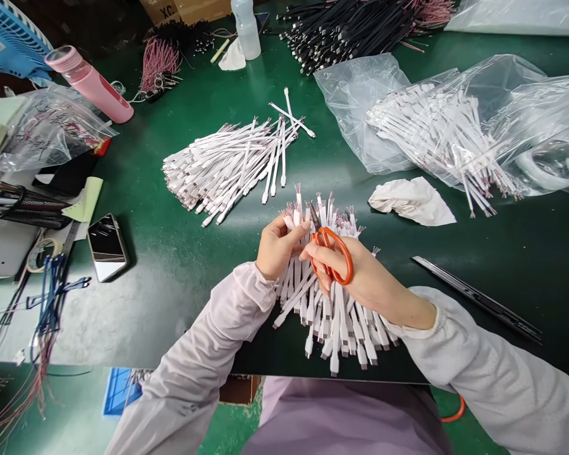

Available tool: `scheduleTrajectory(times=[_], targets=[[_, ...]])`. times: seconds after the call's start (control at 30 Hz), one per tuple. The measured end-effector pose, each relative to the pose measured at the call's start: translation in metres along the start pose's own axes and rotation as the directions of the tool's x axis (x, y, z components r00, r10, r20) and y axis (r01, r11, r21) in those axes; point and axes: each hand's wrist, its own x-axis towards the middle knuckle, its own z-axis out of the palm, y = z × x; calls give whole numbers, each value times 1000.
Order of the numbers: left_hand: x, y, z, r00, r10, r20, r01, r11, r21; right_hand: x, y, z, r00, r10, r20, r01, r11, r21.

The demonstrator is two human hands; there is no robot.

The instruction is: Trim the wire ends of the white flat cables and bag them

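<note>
My left hand (275, 245) pinches a white USB cable near its stripped end, where thin pinkish wires (298, 189) stick up. In my right hand (355, 268) is a pair of scissors with orange handles (345, 253); the fingers are closed round the loops. Its metal blades (314, 217) point up and away from me, close to the left thumb. Whether they touch the cable I cannot tell. Under both hands lies a pile of short white USB cables (344, 325), connectors toward me and bare wires at the far side.
Farther back lies another white cable pile (227, 164). At right are a plastic bag of cables (431, 126), crumpled tissue (410, 201) and a utility knife (477, 297). A phone (108, 248) and pink bottle (90, 85) stand left; black cables (346, 31) lie at the back.
</note>
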Motion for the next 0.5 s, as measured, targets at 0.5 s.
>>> scheduleTrajectory(times=[0.5], targets=[[-1, 1, 0, 999, -27, -18, 27, 1000, -14, 1, -3, -1, 999, 50, -14, -49, 998, 50]])
